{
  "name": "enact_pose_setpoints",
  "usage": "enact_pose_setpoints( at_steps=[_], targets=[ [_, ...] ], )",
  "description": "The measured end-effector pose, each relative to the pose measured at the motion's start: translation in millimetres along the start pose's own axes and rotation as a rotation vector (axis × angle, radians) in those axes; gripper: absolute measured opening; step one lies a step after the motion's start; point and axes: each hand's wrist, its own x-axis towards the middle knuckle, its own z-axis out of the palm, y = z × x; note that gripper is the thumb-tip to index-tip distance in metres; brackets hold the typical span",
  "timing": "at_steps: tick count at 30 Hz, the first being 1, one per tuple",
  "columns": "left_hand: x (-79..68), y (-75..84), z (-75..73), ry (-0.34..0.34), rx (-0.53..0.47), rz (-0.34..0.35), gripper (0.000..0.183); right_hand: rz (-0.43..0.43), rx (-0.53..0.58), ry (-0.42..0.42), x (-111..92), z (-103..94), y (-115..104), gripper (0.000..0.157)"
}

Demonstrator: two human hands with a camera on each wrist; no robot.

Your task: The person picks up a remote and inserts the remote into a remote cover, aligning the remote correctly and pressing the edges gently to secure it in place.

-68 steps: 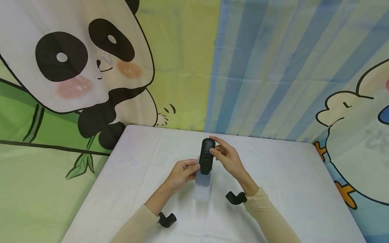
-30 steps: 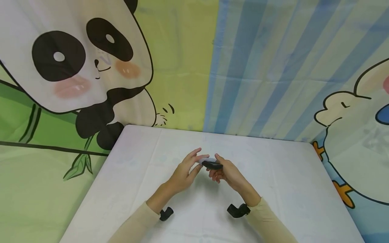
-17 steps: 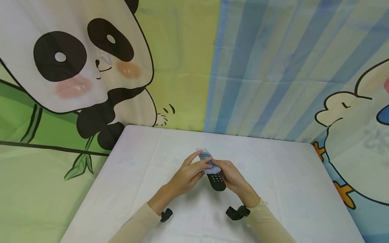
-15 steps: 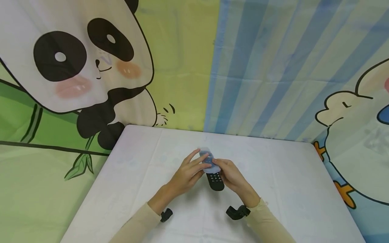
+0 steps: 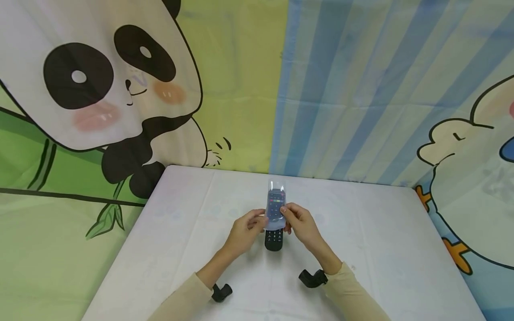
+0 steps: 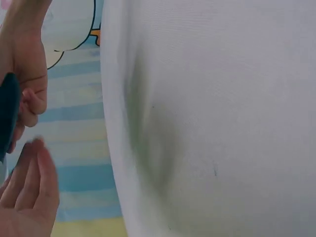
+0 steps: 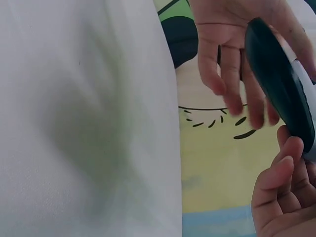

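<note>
A black remote control (image 5: 274,243) stands partly inside a translucent plastic sleeve (image 5: 276,184), its keypad facing me and its lower end bare. The sleeve's upper end reaches past the remote. My right hand (image 5: 303,225) pinches the sleeved remote at its right edge, thumb on the front and fingers behind. At the opposite edge, my left hand (image 5: 241,234) holds the sleeve near its mouth between thumb and fingers. Seen edge-on in the right wrist view, the dark remote (image 7: 279,74) lies between both hands, with several left fingers (image 7: 232,81) hanging loosely behind it.
A white cloth-covered table (image 5: 361,249) lies beneath the hands. Behind it hangs a printed curtain (image 5: 321,89) with a panda and stripes. A black wrist camera (image 5: 313,278) is strapped to the right wrist, another camera (image 5: 222,293) to the left.
The remote was back-side up over the sleeve, then both were tipped flat and turned. Now the keypad faces me, the remote stands straighter, and the left fingers have drawn back to the sleeve's left edge.
</note>
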Motion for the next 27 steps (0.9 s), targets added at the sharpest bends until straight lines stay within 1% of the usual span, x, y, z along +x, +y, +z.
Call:
enact_pose_setpoints(
  at_steps=[2, 3, 5, 7, 8, 10, 12, 15, 17, 19, 20, 23, 27],
  targets=[
    [-1.2, 2.2, 1.5, -0.089, 0.027, -0.084, 0.044, -0.039, -0.027, 0.012, 0.2, 0.4, -0.6, 0.027],
    [-2.1, 4.3, 2.2, -0.132, 0.04, -0.11, 0.046, -0.055, -0.035, 0.017, 0.3, 0.8, -1.2, 0.026],
    [-3.5, 8.3, 3.9, -0.191, 0.07, -0.123, 0.05, -0.071, -0.048, 0.017, 1.2, 1.6, -3.4, 0.024],
    [-5.1, 11.3, 6.1, -0.213, 0.089, -0.104, 0.053, -0.085, -0.057, 0.013, 2.2, 2.2, -5.6, 0.022],
    [-6.0, 12.2, 7.4, -0.21, 0.104, -0.086, 0.055, -0.091, -0.065, 0.011, 2.5, 2.5, -6.9, 0.021],
    [-7.0, 11.5, 9.8, -0.182, 0.162, -0.03, 0.056, -0.114, -0.109, 0.02, 3.0, 2.5, -8.6, 0.02],
    [-7.6, 9.8, 12.4, -0.137, 0.216, 0.029, 0.054, -0.163, -0.169, 0.045, 3.5, 1.7, -9.3, 0.019],
    [-8.2, 8.2, 14.2, -0.061, 0.288, 0.105, 0.047, -0.253, -0.324, 0.086, 4.8, 1.2, -7.4, 0.018],
    [-7.8, 8.2, 14.5, -0.021, 0.319, 0.126, 0.043, -0.309, -0.414, 0.1, 5.7, 1.3, -5.5, 0.02],
    [-7.2, 9.0, 14.6, 0.004, 0.334, 0.126, 0.041, -0.356, -0.469, 0.103, 6.4, 2.1, -3.4, 0.023],
    [-6.6, 9.5, 14.6, 0.01, 0.34, 0.121, 0.041, -0.378, -0.478, 0.104, 6.7, 2.9, -2.3, 0.024],
    [-4.7, 13.0, 14.5, 0.003, 0.334, 0.086, 0.045, -0.43, -0.46, 0.111, 7.1, 6.5, 0.7, 0.028],
    [-3.1, 19.5, 12.6, -0.005, 0.328, 0.019, 0.05, -0.491, -0.44, 0.114, 5.8, 13.8, 4.5, 0.033]
  ],
)
